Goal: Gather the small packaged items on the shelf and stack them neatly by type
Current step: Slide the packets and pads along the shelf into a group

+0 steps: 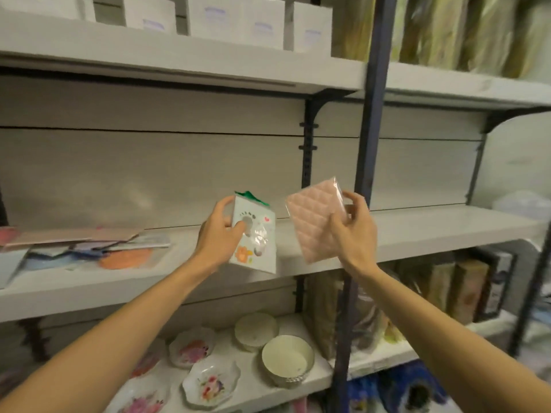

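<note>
Flat packets [89, 248] lay piled at the shelf's [417, 234] left. Left grip [219, 236] clasped a white floral packet [253, 236]; right grip [353, 231] pinched a pink quilted packet [313, 222].

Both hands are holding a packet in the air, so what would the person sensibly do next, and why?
Probably carry the white flower-printed packet in the left hand leftward to the loose pile of flat packets on the grey middle shelf. The right hand holds a different pink quilted packet, which likely needs its own stack.
</note>
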`<action>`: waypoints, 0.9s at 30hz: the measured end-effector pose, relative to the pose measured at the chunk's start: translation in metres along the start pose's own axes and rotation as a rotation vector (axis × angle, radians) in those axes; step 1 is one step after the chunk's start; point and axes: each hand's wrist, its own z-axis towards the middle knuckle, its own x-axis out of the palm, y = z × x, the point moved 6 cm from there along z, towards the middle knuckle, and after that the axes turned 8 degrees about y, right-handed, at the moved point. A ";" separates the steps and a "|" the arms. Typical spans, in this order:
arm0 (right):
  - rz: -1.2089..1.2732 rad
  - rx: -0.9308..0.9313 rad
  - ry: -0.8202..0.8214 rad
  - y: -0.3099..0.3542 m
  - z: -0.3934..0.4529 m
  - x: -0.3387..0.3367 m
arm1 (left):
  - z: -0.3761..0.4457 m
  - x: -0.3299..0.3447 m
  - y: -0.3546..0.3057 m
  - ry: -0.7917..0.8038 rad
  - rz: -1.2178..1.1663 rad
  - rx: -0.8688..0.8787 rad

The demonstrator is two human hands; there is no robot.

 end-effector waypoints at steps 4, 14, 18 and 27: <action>-0.069 0.004 -0.134 -0.032 -0.005 -0.084 | -0.006 0.078 -0.041 0.003 0.032 0.190; -0.149 0.197 -0.194 -0.117 0.017 -0.236 | 0.014 0.269 -0.087 0.290 0.009 0.251; -0.152 0.262 -0.193 -0.147 0.037 -0.263 | 0.047 0.316 -0.087 0.312 -0.004 0.156; -0.087 0.451 -0.228 -0.230 0.107 -0.290 | 0.146 0.412 -0.074 0.226 -0.060 0.047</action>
